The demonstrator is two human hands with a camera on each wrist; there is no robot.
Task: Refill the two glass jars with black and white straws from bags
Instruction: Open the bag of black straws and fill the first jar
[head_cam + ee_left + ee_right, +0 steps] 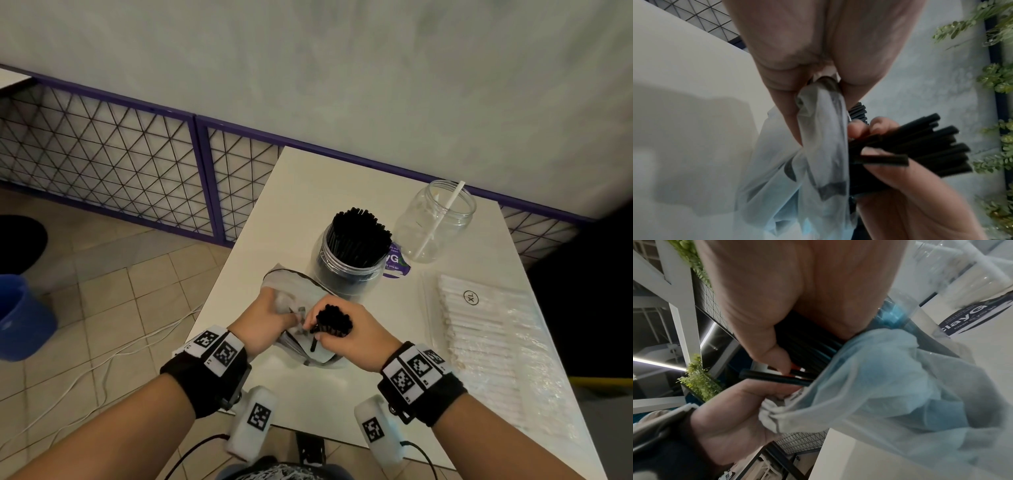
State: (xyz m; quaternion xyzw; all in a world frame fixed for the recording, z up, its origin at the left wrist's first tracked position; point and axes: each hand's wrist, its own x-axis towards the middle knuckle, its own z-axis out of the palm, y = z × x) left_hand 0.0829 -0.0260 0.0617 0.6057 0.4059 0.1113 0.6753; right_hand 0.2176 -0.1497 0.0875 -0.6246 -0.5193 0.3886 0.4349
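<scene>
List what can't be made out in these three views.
- Bag contents: head view, both hands cover its mouth; wrist views show only cloudy film.
- Black jar fill depth: dark straws hide the bottom.
- Sticker text: head view, the jar covers part; blurred in right wrist view.
- White straw pack: near end fades into glare.
- Bundle count: too small.

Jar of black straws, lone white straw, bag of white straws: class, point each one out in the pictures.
jar of black straws [346, 270], head view, on its glass wall.
lone white straw [442, 219], head view, mid-length, inside the clear jar.
bag of white straws [486, 329], head view, on the wrapped straws.
</scene>
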